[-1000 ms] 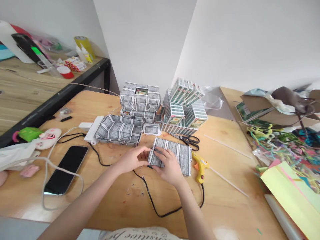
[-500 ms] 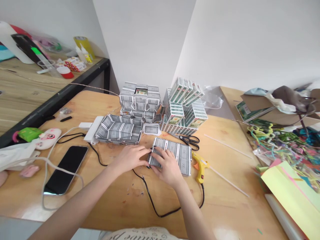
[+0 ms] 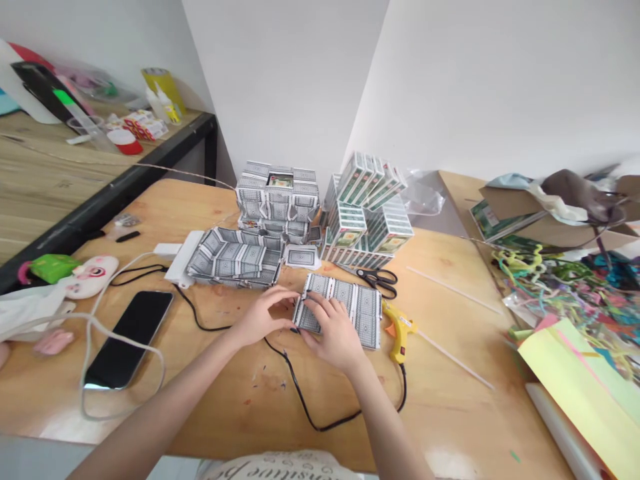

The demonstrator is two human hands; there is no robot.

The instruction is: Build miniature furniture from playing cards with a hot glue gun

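A flat panel of grey patterned playing cards (image 3: 367,313) lies on the table in front of me. My left hand (image 3: 263,317) curves around its left end, the thumb at the near corner and the fingertips at the far corner. Across the panel's left part rest the fingers of my right hand (image 3: 333,333), with the thumb against the near edge. Behind my left hand is an open tray made of the same cards (image 3: 235,257). A taller card-built box (image 3: 277,197) stands behind that tray, and a small stack of loose cards (image 3: 302,256) lies beside it.
A yellow glue gun (image 3: 401,331) and black-handled scissors (image 3: 379,280) lie close to the panel's right side. Card boxes (image 3: 350,227) are stacked behind. A phone (image 3: 129,340), a white power strip (image 3: 184,260) and cables occupy the left. Colourful craft scraps (image 3: 560,287) cover the right.
The view has shifted slightly. My left thumb and fingers have spread a little wider at the panel's left end. My right hand stays on the panel.
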